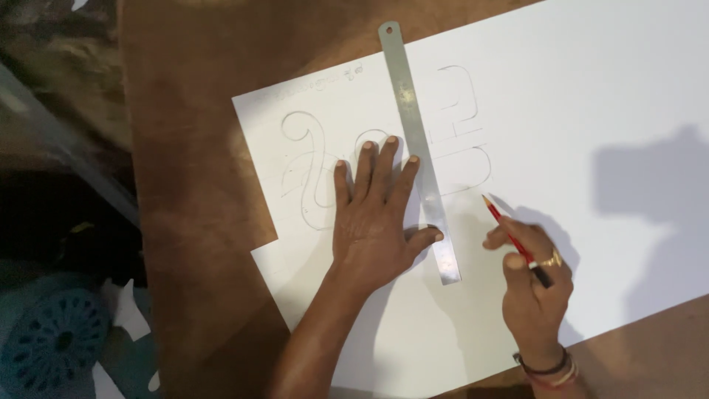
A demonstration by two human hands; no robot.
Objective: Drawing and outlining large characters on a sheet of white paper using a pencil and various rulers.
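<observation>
Surface: a brown wooden desk [192, 185] carried a large white sheet of paper [591, 96], which covered most of the top and ran off the far and right edges.
Room: left of the desk the floor was dark and blurred, with a round teal perforated object [52, 340] near the bottom corner.
Right hand: the right hand [535, 284], nearest the viewer, rested on the paper by the desk's near edge, with a ring on one finger and bands at the wrist. Its fingers were closed around a red pencil [509, 235], whose tip pointed away and hovered close to the paper, just right of the ruler.
Left hand: the left hand [377, 210] lay flat and open with fingers spread, palm pressing the paper. Its thumb touched the ruler's left edge.
Ruler: a long steel ruler [419, 148] lay on the paper, slanting from beside the left thumb toward the far edge.
Drawing: curved pencil outlines [310, 162] showed beyond the left fingers; boxy outlines [461, 118] lay right of the ruler.
</observation>
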